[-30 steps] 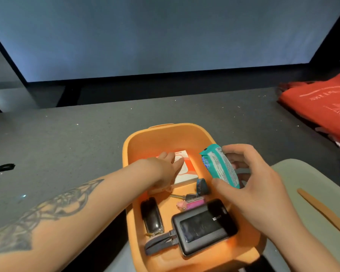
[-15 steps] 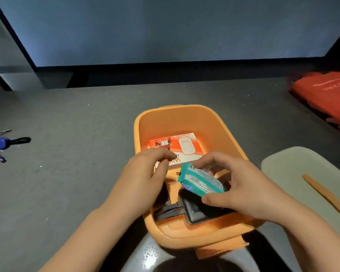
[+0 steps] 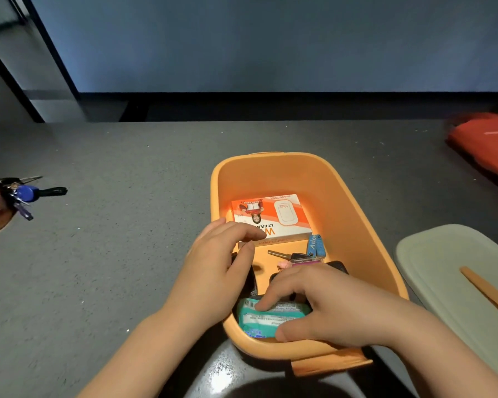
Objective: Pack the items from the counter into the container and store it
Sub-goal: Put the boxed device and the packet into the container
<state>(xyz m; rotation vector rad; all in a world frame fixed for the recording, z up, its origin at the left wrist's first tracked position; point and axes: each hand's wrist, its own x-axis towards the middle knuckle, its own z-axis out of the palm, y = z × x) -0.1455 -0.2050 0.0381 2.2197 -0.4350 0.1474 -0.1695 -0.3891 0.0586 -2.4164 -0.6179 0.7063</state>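
An orange container stands on the grey counter in front of me. Inside it lie an orange-and-white box, keys with a blue strap and dark devices mostly hidden under my hands. My right hand presses a teal tissue pack flat at the near end of the container, fingers on top and thumb at its near edge. My left hand reaches over the left rim with curled fingers touching the near edge of the box, holding nothing that I can see.
A pale lid with an orange strip lies right of the container. A bunch of keys with a blue tag lies on the counter at far left. A red bag sits at the far right.
My right hand carried the teal pack from above the container down to its near end, laying it flat over the dark devices. My left hand stayed by the box.
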